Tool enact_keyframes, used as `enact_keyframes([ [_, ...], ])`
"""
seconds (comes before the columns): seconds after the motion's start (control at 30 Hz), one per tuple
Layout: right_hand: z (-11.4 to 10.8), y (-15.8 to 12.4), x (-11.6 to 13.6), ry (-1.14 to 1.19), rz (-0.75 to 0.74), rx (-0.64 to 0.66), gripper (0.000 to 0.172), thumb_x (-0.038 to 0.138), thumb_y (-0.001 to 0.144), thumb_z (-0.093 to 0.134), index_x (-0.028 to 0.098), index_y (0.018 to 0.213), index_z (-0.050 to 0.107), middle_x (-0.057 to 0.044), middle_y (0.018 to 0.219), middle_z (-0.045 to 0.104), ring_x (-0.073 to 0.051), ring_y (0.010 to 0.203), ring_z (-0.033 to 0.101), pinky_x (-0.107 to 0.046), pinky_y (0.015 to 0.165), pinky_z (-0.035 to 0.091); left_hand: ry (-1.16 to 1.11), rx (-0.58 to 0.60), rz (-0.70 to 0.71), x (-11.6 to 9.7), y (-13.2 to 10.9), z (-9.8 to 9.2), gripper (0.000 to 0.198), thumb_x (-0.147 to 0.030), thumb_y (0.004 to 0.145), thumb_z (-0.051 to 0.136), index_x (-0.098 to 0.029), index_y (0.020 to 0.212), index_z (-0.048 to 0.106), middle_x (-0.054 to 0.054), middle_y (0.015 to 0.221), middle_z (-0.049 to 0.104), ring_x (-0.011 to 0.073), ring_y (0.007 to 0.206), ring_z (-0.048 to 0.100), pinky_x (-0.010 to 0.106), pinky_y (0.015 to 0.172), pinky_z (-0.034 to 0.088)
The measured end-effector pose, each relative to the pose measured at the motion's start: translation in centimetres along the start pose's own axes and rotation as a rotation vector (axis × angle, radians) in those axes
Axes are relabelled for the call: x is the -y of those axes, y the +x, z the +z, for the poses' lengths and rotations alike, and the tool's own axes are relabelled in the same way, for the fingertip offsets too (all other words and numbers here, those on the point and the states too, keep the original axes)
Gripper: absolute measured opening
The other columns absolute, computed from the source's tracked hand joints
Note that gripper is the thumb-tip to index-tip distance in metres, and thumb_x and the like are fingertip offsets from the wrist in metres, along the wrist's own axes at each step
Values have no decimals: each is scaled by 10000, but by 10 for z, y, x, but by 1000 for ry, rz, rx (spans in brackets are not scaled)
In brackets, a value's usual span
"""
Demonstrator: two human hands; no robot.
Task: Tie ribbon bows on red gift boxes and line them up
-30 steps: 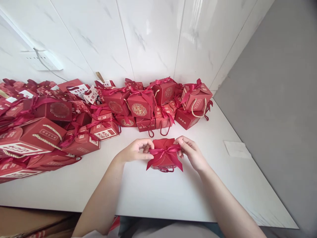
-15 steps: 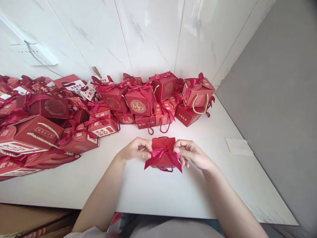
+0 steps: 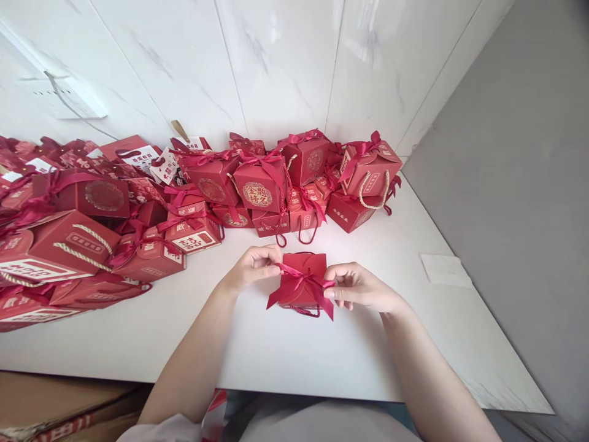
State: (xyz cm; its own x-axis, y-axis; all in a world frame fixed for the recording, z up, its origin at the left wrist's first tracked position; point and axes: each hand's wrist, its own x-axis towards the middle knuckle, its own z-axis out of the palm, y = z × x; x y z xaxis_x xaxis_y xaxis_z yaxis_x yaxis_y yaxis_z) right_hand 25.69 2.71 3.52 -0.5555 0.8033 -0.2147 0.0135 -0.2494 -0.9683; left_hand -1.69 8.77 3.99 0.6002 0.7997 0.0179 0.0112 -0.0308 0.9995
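Note:
A small red gift box with a dark red cord handle stands on the white table before me. Across its folded top lies a crimson ribbon, tied in a bow with two pointed tails hanging toward me. At the box's left, my left hand pinches the bow's left loop between thumb and finger. My right hand is closed on the loop at the right side, its other fingers curled beneath. The bow's knot sits near the middle of the lid.
Red gift boxes with ribbons and cord handles are stacked along the tiled wall, with a larger heap at left. A flat white piece lies on the table at right. Below the front edge at left is a cardboard box.
My left hand has risen slightly, lifting the left loop. My right hand has shifted a little down and right, and the bow now sits tilted.

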Motion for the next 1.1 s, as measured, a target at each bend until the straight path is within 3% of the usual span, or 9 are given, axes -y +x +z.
enact_keyframes([
  [0.13, 1, 1, 3, 33, -20, -27, 345, 509, 856, 690, 178, 775, 636, 47, 527, 554, -79, 452, 471, -203, 437, 389, 21, 6, 9, -2, 0, -1, 447, -531, 731, 734, -164, 611, 508, 24, 760, 451, 155, 711, 416, 322, 683, 384],
  [0.33, 7, 7, 1, 95, -76, -189, 391, 530, 870, 667, 190, 709, 559, 37, 563, 570, -84, 455, 466, -231, 471, 365, -6, -52, 98, 0, 0, 3, 408, -493, 736, 742, -159, 624, 539, 69, 888, 550, 168, 771, 479, 322, 701, 408],
  [0.5, 12, 11, -2, 100, -127, -272, 371, 529, 874, 661, 198, 745, 553, 31, 614, 586, -96, 476, 482, -251, 492, 369, -157, 5, 35, 7, -1, 5, 391, -449, 751, 751, -148, 653, 522, 32, 730, 576, 79, 546, 433, 243, 519, 332],
  [0.6, 17, 10, 0, 71, -175, -359, 323, 526, 883, 651, 230, 970, 554, 43, 697, 580, -106, 496, 495, -257, 490, 397, -227, 41, 10, 11, -2, 2, 322, -393, 812, 711, -137, 713, 544, 32, 741, 645, 11, 393, 345, 198, 395, 198],
  [0.67, 21, 6, 3, -9, -217, -470, 331, 527, 892, 640, 254, 1030, 513, 46, 739, 566, -110, 516, 499, -259, 496, 415, -267, 33, -20, 13, -2, 2, 284, -373, 844, 684, -143, 765, 538, 35, 741, 689, 8, 320, 362, 180, 338, 172],
  [0.73, 26, 0, 6, -210, -242, -529, 295, 524, 915, 610, 244, 927, 518, 37, 714, 552, -115, 533, 494, -267, 516, 412, -309, 3, -50, 13, -1, 2, 283, -375, 847, 684, -156, 796, 511, 28, 710, 711, 47, 299, 454, 170, 309, 252],
  [0.87, 34, -9, 11, -641, -274, -484, 337, 519, 915, 611, 219, 781, 534, 2, 702, 579, -129, 566, 482, -294, 585, 418, -354, -40, -91, 8, 1, 7, 275, -336, 837, 706, -177, 893, 489, 3, 673, 726, 108, 323, 567, 168, 320, 379],
  [1.0, 38, -6, 10, -699, -334, -482, 261, 440, 917, 638, 221, 808, 545, -12, 783, 592, -135, 614, 500, -292, 623, 442, -415, -73, -87, 7, 3, 8, 341, -273, 837, 706, -199, 1107, 512, -14, 681, 743, 104, 330, 578, 155, 328, 399],
  [1.1, 37, -4, 8, -636, -354, -468, 161, 340, 945, 611, 221, 837, 594, -21, 812, 609, -140, 647, 538, -282, 620, 455, -490, -113, -107, 10, 4, 8, 324, -298, 807, 725, -167, 1063, 575, 18, 742, 769, 91, 322, 568, 162, 316, 405],
])
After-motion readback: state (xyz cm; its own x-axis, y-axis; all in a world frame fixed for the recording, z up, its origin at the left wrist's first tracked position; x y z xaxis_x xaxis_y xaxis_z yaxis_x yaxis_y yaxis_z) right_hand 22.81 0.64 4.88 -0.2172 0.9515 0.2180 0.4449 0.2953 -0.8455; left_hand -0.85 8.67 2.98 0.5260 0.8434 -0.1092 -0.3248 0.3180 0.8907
